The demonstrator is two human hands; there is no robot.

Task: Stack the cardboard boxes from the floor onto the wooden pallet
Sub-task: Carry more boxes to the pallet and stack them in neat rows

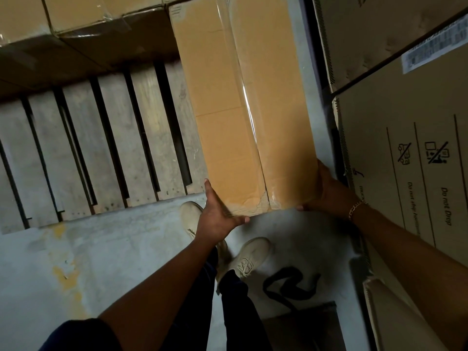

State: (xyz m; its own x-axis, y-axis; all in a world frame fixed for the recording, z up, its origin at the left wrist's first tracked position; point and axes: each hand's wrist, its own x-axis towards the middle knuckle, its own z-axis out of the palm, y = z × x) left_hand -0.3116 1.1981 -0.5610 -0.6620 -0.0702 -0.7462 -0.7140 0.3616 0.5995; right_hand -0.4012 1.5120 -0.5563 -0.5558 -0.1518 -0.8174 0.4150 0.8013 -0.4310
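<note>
A long tan cardboard box, sealed with clear tape down its middle, is held at its near end by both hands. My left hand holds the near left corner, thumb up the side and fingers curled under the edge. My right hand grips the near right corner, a gold bracelet on its wrist. The box hangs over the right edge of the wooden pallet and the floor strip beside it. More tan boxes sit on the pallet's far part.
Large printed cartons stand close on the right, leaving a narrow strip of grey concrete floor. My feet in beige shoes stand just before the pallet edge. A black strap lies on the floor by another box.
</note>
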